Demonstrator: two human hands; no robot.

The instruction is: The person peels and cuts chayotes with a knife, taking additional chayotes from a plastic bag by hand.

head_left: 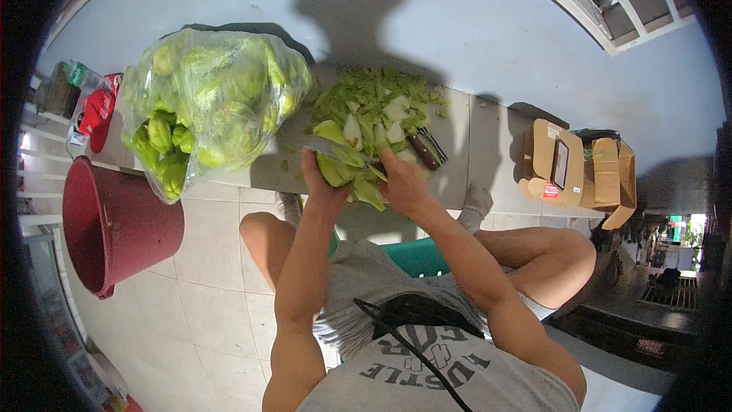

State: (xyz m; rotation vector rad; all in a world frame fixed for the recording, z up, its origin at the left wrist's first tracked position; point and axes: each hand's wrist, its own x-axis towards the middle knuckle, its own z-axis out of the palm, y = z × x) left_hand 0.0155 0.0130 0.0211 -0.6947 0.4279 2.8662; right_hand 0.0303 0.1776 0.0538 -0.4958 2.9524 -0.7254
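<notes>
In front of me my left hand (325, 183) is wrapped round a green chayote (334, 169). A knife with a grey blade (326, 146) lies across the chayote, and my right hand (404, 181) is closed at its handle end, which the fingers mostly hide. Green peel strips hang below the blade between both hands. Just beyond them spreads a heap of green peelings (374, 91) with pale cut pieces (396, 109) in it. Close to my right hand lies a dark striped object (428, 148) whose kind I cannot make out.
A large clear plastic bag of chayotes (229, 99) stands at the left on the ledge (454, 137). Below it a maroon bucket (130, 221) is on the tiled floor. An open cardboard box (602, 175) sits at the right. Between my legs is a green plastic basket (415, 258).
</notes>
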